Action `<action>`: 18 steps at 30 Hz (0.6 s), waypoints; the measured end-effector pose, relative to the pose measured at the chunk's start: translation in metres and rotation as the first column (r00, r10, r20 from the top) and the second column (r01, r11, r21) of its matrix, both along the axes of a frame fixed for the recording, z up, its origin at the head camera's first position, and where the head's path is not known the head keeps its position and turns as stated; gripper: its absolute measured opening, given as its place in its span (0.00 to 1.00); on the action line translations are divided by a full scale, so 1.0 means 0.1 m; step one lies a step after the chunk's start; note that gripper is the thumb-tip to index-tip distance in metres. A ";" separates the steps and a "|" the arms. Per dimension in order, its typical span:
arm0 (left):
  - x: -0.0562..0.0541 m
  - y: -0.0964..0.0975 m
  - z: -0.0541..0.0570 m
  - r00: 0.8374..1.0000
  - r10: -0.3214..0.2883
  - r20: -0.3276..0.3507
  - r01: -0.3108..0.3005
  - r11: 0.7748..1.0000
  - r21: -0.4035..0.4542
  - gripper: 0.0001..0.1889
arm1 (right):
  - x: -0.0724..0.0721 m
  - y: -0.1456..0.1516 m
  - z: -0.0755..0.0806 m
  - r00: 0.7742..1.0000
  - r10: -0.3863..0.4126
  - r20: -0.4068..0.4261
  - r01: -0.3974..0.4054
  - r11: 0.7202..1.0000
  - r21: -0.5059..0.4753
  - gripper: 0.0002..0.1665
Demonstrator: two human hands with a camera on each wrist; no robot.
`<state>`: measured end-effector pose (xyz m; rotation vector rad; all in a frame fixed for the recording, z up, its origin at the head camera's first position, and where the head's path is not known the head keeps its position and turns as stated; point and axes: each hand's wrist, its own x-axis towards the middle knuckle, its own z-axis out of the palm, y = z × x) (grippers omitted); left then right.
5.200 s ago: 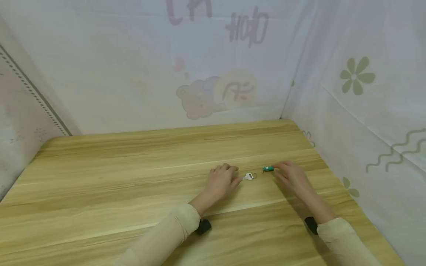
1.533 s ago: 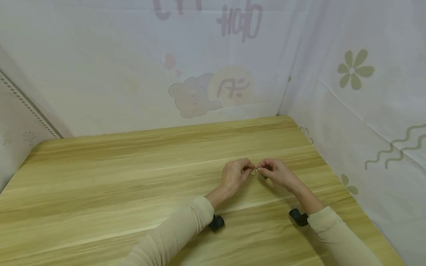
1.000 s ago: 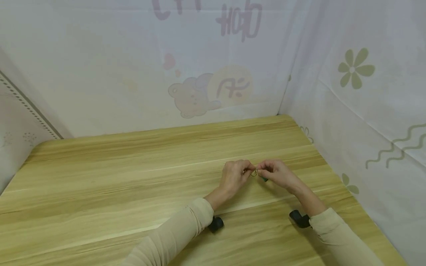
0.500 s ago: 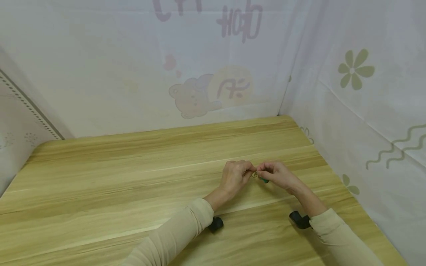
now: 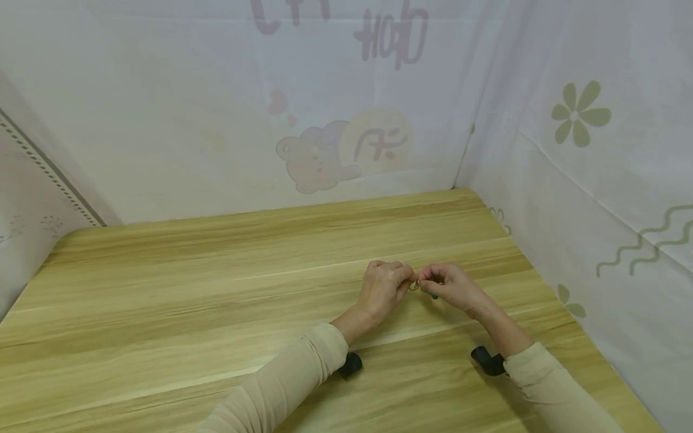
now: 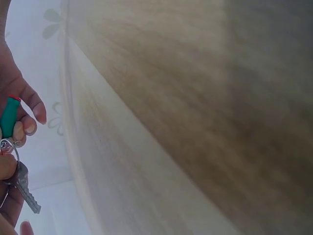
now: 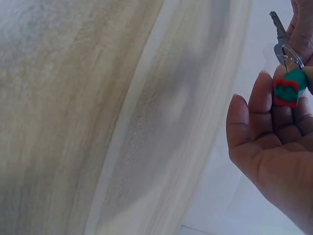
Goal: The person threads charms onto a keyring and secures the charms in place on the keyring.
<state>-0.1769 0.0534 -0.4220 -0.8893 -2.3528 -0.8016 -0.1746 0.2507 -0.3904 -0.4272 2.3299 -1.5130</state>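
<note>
Though indistinct from above, wrist-visible key

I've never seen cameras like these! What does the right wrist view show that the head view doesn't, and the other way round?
Only the right wrist view shows the toothed blade of the silver key and the red trim on the green pendant.

Only the head view shows the bear print on the back wall, the flower print on the right and the two beige sleeves.

Both show the left hand, the right hand, the ring, some of the pendant and the wood-grain tabletop.
</note>
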 end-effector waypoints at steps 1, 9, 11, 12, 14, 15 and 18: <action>0.00 0.00 0.00 1.000 0.003 0.001 -0.003 1.000 -0.002 0.04 | 0.00 -0.01 -0.01 1.000 -0.003 -0.019 0.003 1.000 0.008 0.07; -0.02 0.01 0.01 0.994 -0.025 0.104 0.014 0.994 0.107 0.04 | 0.03 -0.07 -0.03 0.974 -0.026 -0.226 0.052 0.992 0.112 0.03; -0.02 0.01 0.02 0.986 -0.044 0.161 0.018 0.987 0.161 0.05 | 0.04 -0.09 -0.03 0.963 -0.040 -0.268 0.079 0.987 0.137 0.03; -0.02 0.01 0.02 0.980 -0.051 0.191 0.015 0.983 0.185 0.05 | 0.04 -0.10 -0.03 0.958 -0.052 -0.281 0.095 0.985 0.144 0.03; -0.02 0.01 0.02 0.972 -0.040 0.231 -0.007 0.980 0.197 0.05 | 0.04 -0.12 -0.03 0.950 -0.073 -0.304 0.125 0.980 0.155 0.03; -0.02 0.01 0.02 0.969 -0.033 0.244 -0.016 0.980 0.200 0.05 | 0.05 -0.12 -0.03 0.947 -0.083 -0.311 0.138 0.978 0.158 0.03; -0.02 0.01 0.02 0.964 -0.019 0.264 -0.037 0.978 0.205 0.05 | 0.05 -0.14 -0.03 0.939 -0.104 -0.328 0.166 0.972 0.168 0.04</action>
